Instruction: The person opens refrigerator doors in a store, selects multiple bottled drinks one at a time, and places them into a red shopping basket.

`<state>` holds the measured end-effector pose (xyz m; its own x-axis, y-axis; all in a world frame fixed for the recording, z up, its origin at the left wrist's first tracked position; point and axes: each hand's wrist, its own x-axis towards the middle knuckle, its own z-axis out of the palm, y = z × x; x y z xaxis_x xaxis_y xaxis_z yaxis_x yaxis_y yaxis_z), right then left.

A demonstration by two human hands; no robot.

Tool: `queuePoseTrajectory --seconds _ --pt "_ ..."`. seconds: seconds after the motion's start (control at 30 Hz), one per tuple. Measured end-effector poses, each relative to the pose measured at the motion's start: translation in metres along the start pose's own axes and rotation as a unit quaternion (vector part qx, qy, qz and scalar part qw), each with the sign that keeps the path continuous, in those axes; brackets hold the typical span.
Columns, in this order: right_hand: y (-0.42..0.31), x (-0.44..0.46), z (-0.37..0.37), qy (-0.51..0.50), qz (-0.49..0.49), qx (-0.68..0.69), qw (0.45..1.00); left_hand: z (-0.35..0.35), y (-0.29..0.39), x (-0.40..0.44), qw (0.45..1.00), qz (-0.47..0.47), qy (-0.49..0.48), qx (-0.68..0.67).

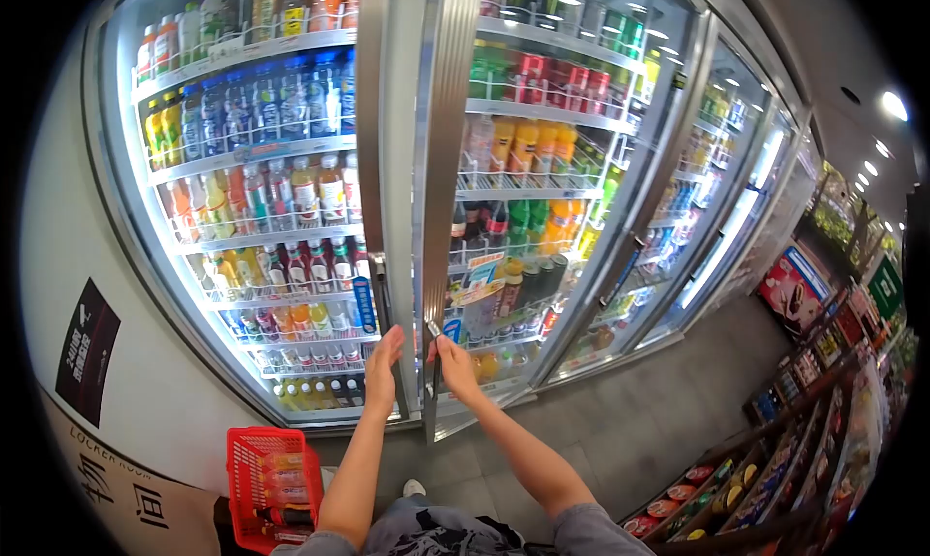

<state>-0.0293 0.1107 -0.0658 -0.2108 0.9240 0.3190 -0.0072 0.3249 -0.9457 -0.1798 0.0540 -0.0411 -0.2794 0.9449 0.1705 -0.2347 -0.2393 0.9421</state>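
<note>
My right hand (453, 367) is closed on the handle (433, 335) of a glass refrigerator door (448, 101). That door stands ajar, its lower corner swung out from the frame. Just to the left, my left hand (385, 370) is raised with its fingers stretched out and holds nothing. It is in front of the lower edge of the left glass door's metal frame (373, 159); I cannot tell whether it touches. Behind both doors are shelves of bottled drinks (308, 190) and cans (557, 79).
A red basket (235, 464) with several bottles stands at the lower left, beside a wall with a black sign (87, 353). More refrigerator doors (717, 139) run to the right. Sloped snack shelves (765, 464) stand at the lower right, across the grey tiled floor (620, 425).
</note>
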Motion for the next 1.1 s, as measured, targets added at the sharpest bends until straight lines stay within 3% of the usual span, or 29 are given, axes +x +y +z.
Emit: queuePoseTrajectory --seconds 0.13,0.23,0.33,0.4,0.43,0.53,0.57,0.63,0.7,0.77,0.9,1.0,1.07,1.1 --pt "-0.003 -0.066 -0.029 0.056 0.031 0.031 0.997 0.035 -0.018 -0.035 1.0 0.013 0.002 0.024" --pt "-0.018 -0.113 -0.051 0.116 0.027 0.022 0.993 0.053 -0.032 -0.062 0.998 -0.01 -0.064 -0.007" --pt "-0.032 -0.158 -0.075 0.166 0.038 0.004 0.985 0.08 -0.041 -0.092 0.999 -0.018 -0.033 -0.013" --pt "-0.052 -0.176 -0.086 0.375 -0.141 -0.136 0.906 0.1 -0.042 -0.107 0.998 -0.031 -0.019 -0.046" --pt "-0.063 -0.185 -0.095 0.383 -0.141 -0.142 0.902 0.107 -0.05 -0.111 0.998 -0.034 -0.029 -0.049" --pt "-0.106 -0.206 -0.116 0.347 -0.385 -0.196 0.832 0.132 -0.065 -0.128 0.988 -0.061 -0.116 -0.078" --pt "-0.116 -0.211 -0.117 0.351 -0.385 -0.2 0.83 0.142 -0.066 -0.137 0.985 -0.082 -0.122 -0.085" --pt "-0.134 -0.22 -0.118 0.227 -0.395 -0.118 0.883 0.16 -0.067 -0.157 0.97 -0.118 -0.193 -0.087" --pt "-0.149 -0.22 -0.124 0.215 -0.381 -0.13 0.89 0.173 -0.088 -0.169 0.916 -0.178 -0.303 -0.194" --pt "-0.147 -0.218 -0.136 0.174 -0.306 -0.176 0.919 0.198 -0.097 -0.18 0.894 -0.215 -0.341 -0.198" --pt "-0.133 -0.199 -0.161 0.237 -0.154 0.011 0.959 0.246 -0.087 -0.195 0.893 -0.243 -0.347 -0.151" --pt "-0.136 -0.185 -0.181 0.27 -0.134 -0.002 0.953 0.254 -0.078 -0.176 0.903 -0.243 -0.338 -0.106" --pt "-0.129 -0.179 -0.195 0.266 -0.122 -0.007 0.956 0.232 -0.127 -0.132 0.898 -0.212 -0.368 -0.112" --pt "-0.123 -0.174 -0.2 0.265 -0.112 -0.01 0.958 0.224 -0.115 -0.12 0.899 -0.209 -0.366 -0.115"
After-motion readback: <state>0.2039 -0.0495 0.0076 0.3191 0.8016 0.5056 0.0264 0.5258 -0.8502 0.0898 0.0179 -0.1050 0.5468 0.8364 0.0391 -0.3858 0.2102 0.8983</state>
